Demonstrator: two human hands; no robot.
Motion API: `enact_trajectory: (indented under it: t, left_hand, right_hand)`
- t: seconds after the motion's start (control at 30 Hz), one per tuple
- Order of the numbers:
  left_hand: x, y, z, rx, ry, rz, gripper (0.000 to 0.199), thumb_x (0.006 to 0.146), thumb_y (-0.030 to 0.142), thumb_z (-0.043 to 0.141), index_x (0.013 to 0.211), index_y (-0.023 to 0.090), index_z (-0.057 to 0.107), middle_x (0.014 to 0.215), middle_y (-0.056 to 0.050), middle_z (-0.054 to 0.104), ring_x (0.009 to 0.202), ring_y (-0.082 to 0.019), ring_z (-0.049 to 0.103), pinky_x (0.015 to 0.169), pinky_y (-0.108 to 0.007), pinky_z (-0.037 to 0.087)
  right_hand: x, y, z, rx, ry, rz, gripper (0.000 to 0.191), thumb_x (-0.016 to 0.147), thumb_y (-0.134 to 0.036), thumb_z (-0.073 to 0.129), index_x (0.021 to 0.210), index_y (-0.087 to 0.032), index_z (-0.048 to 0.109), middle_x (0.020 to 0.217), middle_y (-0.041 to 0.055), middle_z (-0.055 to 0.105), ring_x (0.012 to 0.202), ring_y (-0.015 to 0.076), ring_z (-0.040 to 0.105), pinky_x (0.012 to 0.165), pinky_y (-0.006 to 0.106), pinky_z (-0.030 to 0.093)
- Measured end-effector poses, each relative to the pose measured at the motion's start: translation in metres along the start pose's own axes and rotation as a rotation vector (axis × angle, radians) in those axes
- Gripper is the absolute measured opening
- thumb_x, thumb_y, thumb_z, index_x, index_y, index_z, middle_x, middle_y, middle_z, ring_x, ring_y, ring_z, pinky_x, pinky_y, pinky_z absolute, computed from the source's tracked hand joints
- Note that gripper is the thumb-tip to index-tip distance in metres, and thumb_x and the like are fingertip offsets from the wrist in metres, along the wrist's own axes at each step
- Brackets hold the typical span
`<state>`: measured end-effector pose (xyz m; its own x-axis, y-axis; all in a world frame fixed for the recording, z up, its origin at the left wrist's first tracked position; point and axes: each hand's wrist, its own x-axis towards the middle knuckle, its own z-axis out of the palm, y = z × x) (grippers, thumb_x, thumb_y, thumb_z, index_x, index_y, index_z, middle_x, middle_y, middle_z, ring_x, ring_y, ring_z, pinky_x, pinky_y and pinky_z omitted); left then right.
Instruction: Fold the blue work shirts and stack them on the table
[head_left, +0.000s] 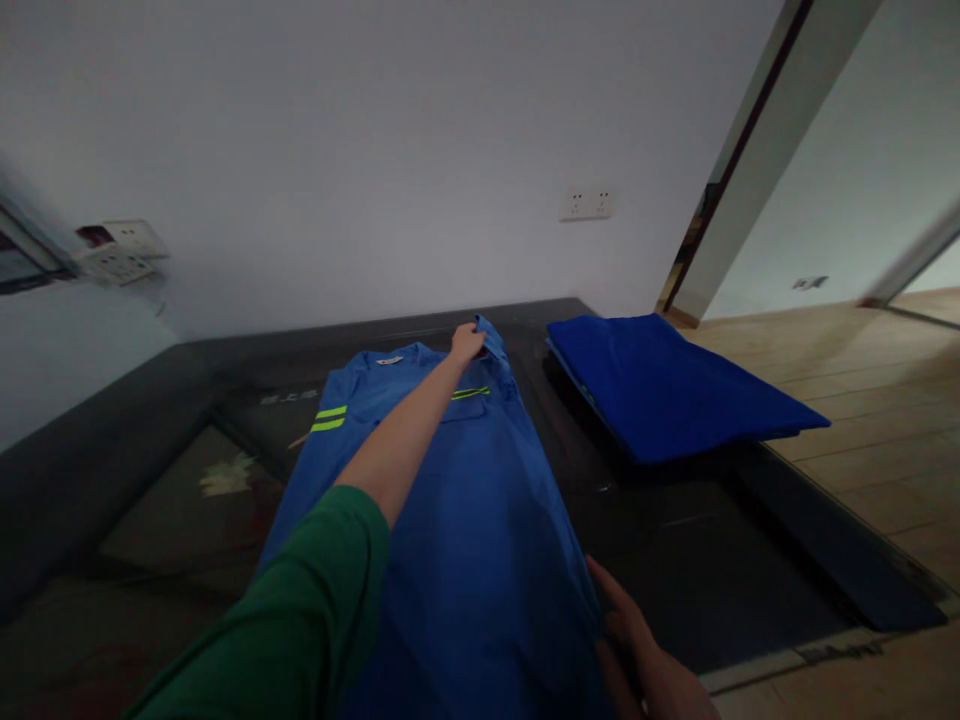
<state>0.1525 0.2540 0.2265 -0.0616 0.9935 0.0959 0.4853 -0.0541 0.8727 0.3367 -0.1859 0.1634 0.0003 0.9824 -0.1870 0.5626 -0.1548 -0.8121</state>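
Note:
A blue work shirt (465, 520) with yellow-green stripes lies spread on a dark glossy table (675, 560), its collar toward the wall. My left hand (468, 343), reaching out from a green sleeve, pinches the shirt's cloth at the far right shoulder and lifts it a little. Near the bottom, my right hand (637, 640) is at the shirt's right edge, its fingers bent around the cloth there. The lower end of the shirt runs out of view.
Folded brighter blue cloth (675, 385) lies on the table's right side, its corner near the edge. Behind the table stands a white wall with a socket (587, 204); more sockets (120, 262) are at the left. Wooden floor (870, 400) shows at the right.

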Motion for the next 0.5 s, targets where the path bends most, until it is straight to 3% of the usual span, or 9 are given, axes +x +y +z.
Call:
enact_trajectory:
  t: [0.13, 0.23, 0.37, 0.5]
  left_hand:
    - [-0.003, -0.024, -0.075, -0.209, 0.058, -0.038, 0.02, 0.075, 0.018, 0.063, 0.094, 0.014, 0.069, 0.09, -0.008, 0.073, 0.087, -0.022, 0.069, 0.077, -0.032, 0.055]
    - [-0.014, -0.048, -0.114, -0.327, 0.082, -0.09, 0.02, 0.071, 0.017, 0.067, 0.09, 0.013, 0.068, 0.08, -0.007, 0.073, 0.078, -0.022, 0.07, 0.075, -0.035, 0.056]
    - [-0.031, -0.081, -0.144, -0.415, 0.113, -0.167, 0.012, 0.072, 0.013, 0.065, 0.084, 0.013, 0.067, 0.074, -0.006, 0.072, 0.075, -0.021, 0.069, 0.076, -0.036, 0.056]
    - [-0.041, -0.105, -0.163, -0.445, 0.16, -0.233, 0.009, 0.073, 0.011, 0.064, 0.082, 0.014, 0.066, 0.073, -0.006, 0.071, 0.077, -0.021, 0.069, 0.076, -0.036, 0.056]
  right_hand:
    - [0.0, -0.035, 0.014, -0.002, -0.116, -0.245, 0.051, 0.092, -0.037, 0.042, 0.143, -0.031, 0.042, 0.081, 0.0045, 0.067, 0.065, 0.0177, 0.066, 0.061, 0.027, 0.052]
    - [0.004, -0.07, 0.032, 0.0, -0.191, -0.417, 0.043, 0.088, -0.026, 0.046, 0.13, -0.028, 0.055, 0.079, 0.0031, 0.067, 0.065, 0.0157, 0.064, 0.064, 0.026, 0.051]
    - [0.006, -0.107, 0.06, -0.003, -0.269, -0.464, 0.04, 0.083, -0.016, 0.045, 0.119, -0.024, 0.062, 0.097, 0.0049, 0.071, 0.082, 0.0186, 0.068, 0.077, 0.03, 0.051]
    - [0.002, -0.12, 0.082, -0.059, -0.34, -0.475, 0.042, 0.083, -0.012, 0.043, 0.118, -0.025, 0.062, 0.109, 0.0049, 0.069, 0.097, 0.0206, 0.067, 0.085, 0.032, 0.05]
